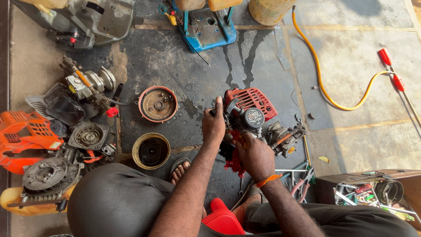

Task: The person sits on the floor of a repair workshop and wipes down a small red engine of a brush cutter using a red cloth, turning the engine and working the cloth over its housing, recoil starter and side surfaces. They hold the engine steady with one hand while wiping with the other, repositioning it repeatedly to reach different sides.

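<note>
The left hand [213, 125] grips the left side of the small engine [247, 120], thumb pointing far. The right hand [256, 156] clasps its near side, over red parts. The engine sits on the oily floor [184, 66] between both hands, its red cover at the far right, pliers [302, 182] lying near right.

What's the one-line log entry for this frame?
left hand: grips engine | right hand: on engine's near side | pliers: on floor

Repair workshop floor (dismantled small engines [66, 145], tools [372, 193])
</note>
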A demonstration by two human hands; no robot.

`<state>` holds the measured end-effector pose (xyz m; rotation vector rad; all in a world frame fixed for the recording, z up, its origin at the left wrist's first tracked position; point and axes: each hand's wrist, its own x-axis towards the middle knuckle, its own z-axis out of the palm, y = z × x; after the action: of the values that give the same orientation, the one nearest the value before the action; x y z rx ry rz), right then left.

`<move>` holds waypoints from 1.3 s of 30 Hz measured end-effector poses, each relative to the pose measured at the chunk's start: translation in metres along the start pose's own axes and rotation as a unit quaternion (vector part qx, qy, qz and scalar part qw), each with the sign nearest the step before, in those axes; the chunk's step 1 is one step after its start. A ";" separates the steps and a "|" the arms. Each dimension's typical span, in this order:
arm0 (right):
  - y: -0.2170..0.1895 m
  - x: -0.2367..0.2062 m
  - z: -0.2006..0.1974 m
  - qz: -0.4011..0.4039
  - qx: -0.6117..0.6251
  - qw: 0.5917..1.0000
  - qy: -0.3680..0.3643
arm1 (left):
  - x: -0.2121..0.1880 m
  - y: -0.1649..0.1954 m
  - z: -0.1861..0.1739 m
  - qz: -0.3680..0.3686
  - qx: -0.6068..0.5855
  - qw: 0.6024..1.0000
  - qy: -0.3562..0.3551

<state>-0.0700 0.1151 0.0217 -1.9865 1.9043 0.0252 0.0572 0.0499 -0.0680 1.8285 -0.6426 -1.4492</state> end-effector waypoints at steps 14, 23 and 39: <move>-0.011 0.001 0.026 -0.065 0.117 0.982 0.132 | -0.008 0.006 -0.004 -0.005 0.007 1.000 0.019; -0.014 -0.004 0.006 0.059 0.097 0.984 0.137 | -0.017 0.007 0.003 0.026 0.045 0.999 0.010; 0.006 0.002 0.028 -0.030 0.248 0.967 -0.043 | -0.012 0.005 0.001 0.016 0.050 0.998 0.019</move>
<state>-0.0684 0.1214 -0.0060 -1.6669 1.5981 -0.3422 0.0535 0.0557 -0.0571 1.9091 -0.7321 -1.3802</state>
